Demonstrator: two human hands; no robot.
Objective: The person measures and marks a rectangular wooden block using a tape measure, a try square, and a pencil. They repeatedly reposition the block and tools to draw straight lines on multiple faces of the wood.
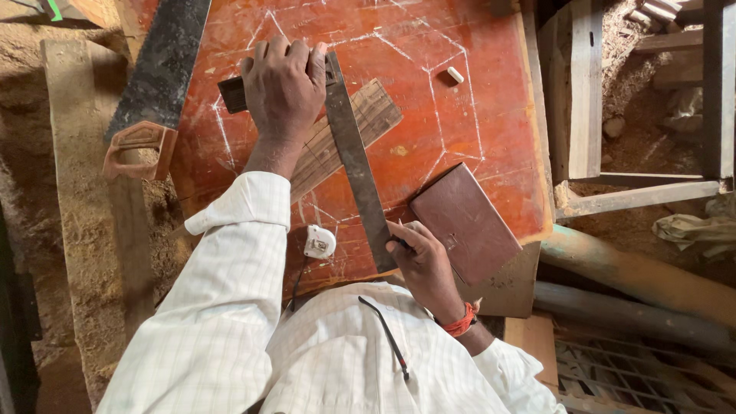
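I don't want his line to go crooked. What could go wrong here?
The square might slip if the left hand eases off, bending the line drawn by the right hand. The small board sits at the table's edge and could get knocked off. The saw lies close to the left arm.

Handsaw [157, 77] across board's left edge. Chalk stub [455, 74] near far right corner. Tape measure [320, 242] at near edge. Brown rectangular block [465, 222] at near right corner.

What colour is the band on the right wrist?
Orange-red wristband, seen clearly in the head view.
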